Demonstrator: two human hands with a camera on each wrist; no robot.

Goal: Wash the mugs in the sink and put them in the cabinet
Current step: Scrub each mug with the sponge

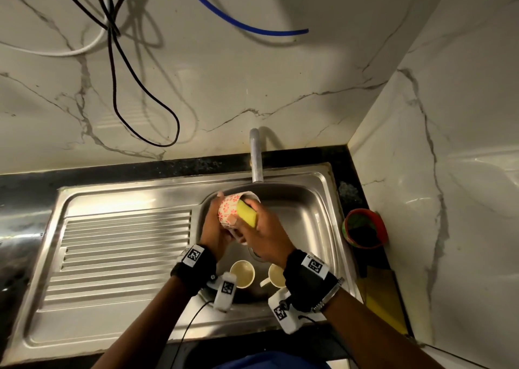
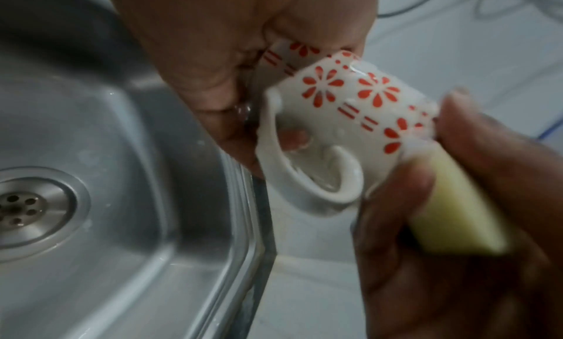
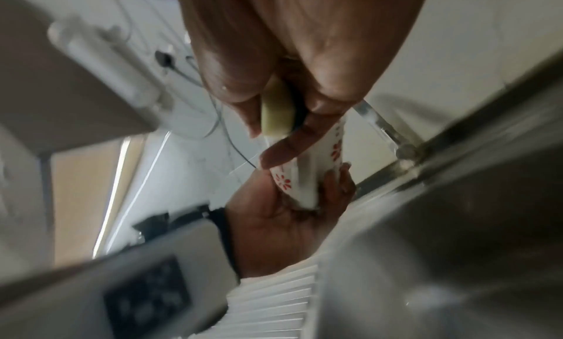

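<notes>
A white mug with red flowers [image 1: 227, 210] [image 2: 350, 98] [image 3: 307, 175] is held on its side above the sink basin [image 1: 303, 214]. My left hand [image 1: 213, 228] [image 2: 213, 62] [image 3: 274, 221] grips its body. My right hand [image 1: 264, 236] [image 2: 457, 211] [image 3: 280, 79] pinches a yellow sponge [image 1: 247, 213] [image 2: 451, 211] [image 3: 275, 113] against the mug's wet side, near the handle [image 2: 304, 175]. Two plain cream mugs [image 1: 242, 273] [image 1: 276, 276] stand upright in the basin below my wrists.
The tap spout [image 1: 256, 157] reaches over the basin's back edge, just above the held mug. A ribbed steel drainboard [image 1: 123, 256] lies to the left. A red and green pot [image 1: 365, 228] sits on the black counter at the right. The drain [image 2: 21, 209] is open.
</notes>
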